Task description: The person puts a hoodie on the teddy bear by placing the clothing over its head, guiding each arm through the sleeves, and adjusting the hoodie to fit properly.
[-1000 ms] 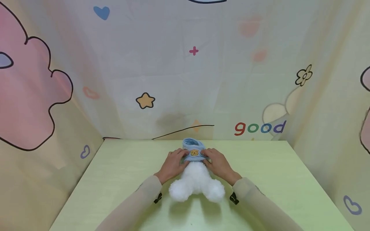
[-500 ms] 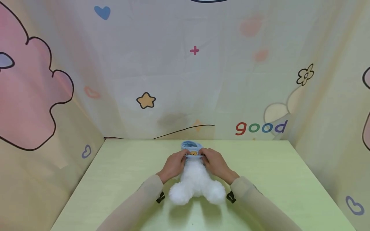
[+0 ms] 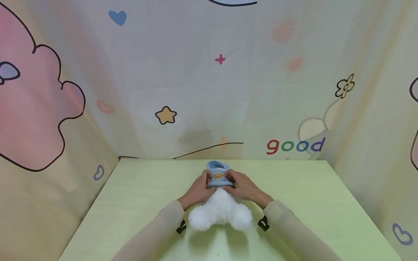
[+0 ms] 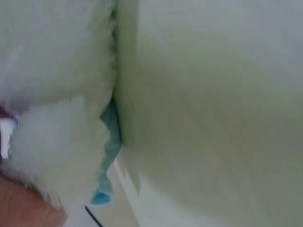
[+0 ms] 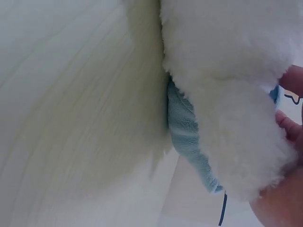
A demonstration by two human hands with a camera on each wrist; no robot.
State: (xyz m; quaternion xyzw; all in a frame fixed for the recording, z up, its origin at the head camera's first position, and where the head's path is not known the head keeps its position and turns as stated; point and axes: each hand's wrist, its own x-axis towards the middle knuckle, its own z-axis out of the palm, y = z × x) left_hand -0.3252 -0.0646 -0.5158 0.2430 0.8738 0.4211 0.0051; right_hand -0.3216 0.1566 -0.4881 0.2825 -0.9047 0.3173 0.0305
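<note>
A white fluffy plush lies on the table with its two round stubs toward the person. Round its far end sits a light blue garment bearing a small yellow bear face, its round opening facing away. The left hand pinches the garment's left edge between thumb and fingers; the right hand pinches its right edge. In both wrist views, white fur fills much of the picture, with blue cloth beneath it. Some fingertips are hidden.
The pale green table ends at a patterned curtain behind, with more curtain at both sides. Small black clips hang near both sleeves, just beside the plush.
Both hands have shifted their grip on the garment. Its lower hem now lies nearer the person, the bear face shows more fully, and both thumbs have come inward below the hem.
</note>
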